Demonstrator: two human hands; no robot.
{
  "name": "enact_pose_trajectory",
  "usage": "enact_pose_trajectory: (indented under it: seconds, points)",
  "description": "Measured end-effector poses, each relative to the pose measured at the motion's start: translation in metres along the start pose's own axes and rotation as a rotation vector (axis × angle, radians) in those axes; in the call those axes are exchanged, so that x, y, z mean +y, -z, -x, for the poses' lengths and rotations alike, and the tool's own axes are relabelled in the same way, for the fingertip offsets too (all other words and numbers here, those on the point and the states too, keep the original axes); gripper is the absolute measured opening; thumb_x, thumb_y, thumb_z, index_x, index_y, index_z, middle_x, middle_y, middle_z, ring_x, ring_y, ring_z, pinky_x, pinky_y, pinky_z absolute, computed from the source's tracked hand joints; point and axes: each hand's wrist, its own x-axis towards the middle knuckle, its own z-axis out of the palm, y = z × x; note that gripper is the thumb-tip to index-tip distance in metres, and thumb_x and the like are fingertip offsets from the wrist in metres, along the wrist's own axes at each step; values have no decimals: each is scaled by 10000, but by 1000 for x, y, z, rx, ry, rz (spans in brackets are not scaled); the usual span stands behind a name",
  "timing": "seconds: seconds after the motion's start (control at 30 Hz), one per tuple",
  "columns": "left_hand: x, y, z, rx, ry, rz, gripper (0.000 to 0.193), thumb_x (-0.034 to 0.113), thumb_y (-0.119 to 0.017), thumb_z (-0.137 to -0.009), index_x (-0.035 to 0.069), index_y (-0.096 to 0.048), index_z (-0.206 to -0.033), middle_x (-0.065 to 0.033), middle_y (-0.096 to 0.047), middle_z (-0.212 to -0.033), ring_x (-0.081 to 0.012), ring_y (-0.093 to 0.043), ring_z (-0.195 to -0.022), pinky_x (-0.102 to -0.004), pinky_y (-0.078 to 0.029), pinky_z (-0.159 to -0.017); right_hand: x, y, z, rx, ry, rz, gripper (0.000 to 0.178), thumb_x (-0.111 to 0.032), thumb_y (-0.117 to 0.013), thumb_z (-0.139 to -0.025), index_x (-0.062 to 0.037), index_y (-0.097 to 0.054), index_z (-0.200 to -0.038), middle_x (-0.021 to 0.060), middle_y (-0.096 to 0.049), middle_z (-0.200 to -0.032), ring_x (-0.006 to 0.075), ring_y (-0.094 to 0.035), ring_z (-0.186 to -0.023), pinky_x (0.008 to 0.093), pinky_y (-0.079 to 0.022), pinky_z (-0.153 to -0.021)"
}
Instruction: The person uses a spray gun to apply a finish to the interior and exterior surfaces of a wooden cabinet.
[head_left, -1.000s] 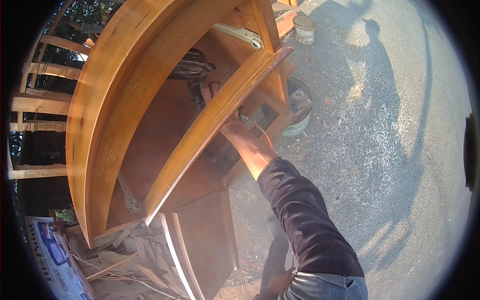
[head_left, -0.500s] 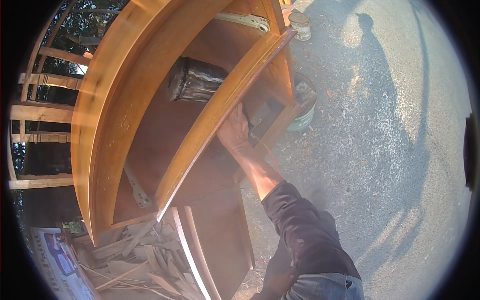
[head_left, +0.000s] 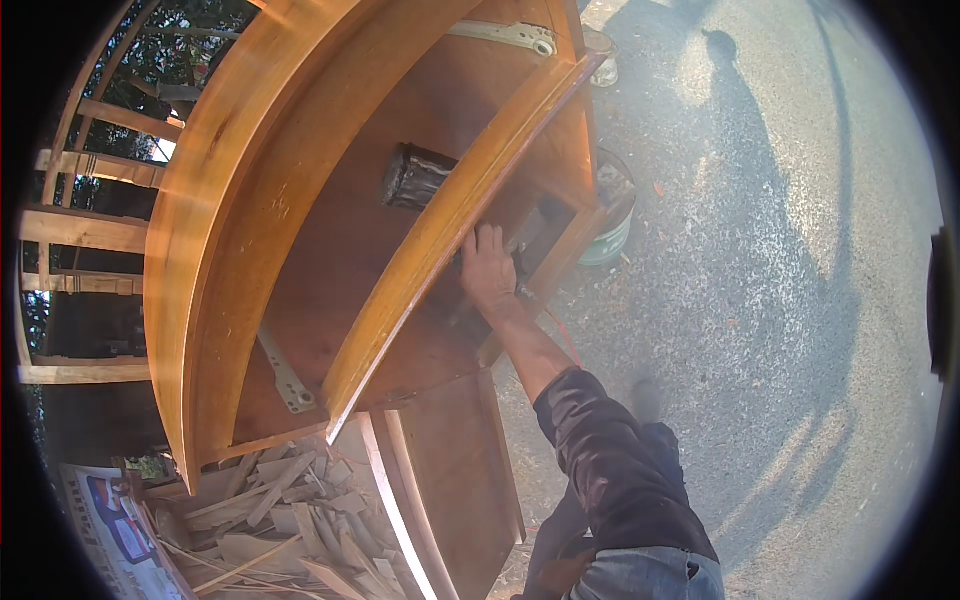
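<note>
Resting right hand [head_left: 487, 272] flat, fingers spread, against wooden rail [head_left: 440, 235] inside cabinet frame [head_left: 215, 230]; green bucket [head_left: 612, 225] nearby.

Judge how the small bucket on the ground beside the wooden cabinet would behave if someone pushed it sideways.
The bucket is round with a flat base, so it would probably slide or scrape rather than roll. The ground looks rough and gritty, which likely resists sliding, so a high push might tip it. Its contents cannot be seen, so its weight is uncertain.
</note>
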Motion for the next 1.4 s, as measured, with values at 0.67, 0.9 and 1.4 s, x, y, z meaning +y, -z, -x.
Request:
enact_pose_trajectory:
  seconds: [0.67, 0.9, 1.4]
  points:
    - [-30, 7, 8, -17, -1, -37, 462, 354, -511, -993, 175, -514, -1418, -203, -691, -1080, -389, -675, -979, -505, -523, -845, -26, 9, -28, 318, -89, -133, 518, -6, -563, -854, 15, -479, -1365, 207, -501, -1212, 366, -544, -1101, 432, -581, -793]
    - [-36, 2, 8, -21, 1, -40, 458, 348, -523, -987, 176, -525, -1411, -200, -691, -1075, -384, -678, -968, -503, -527, -831, 9, -16, 41, 12, -208, -41, 647, -14, -562, -841, -17, -384, -1464, 187, -478, -1217, 362, -485, -1189, 426, -572, -851]
    - [-47, -25, -19, -40, -33, -14, 449, 334, -549, -974, 180, -548, -1396, -193, -693, -1064, -374, -686, -944, -497, -536, -800, -7, 45, -107, -27, 124, -371, 494, -145, -690, -848, -98, -580, -1327, 185, -674, -1086, 369, -672, -954, 431, -541, -852]
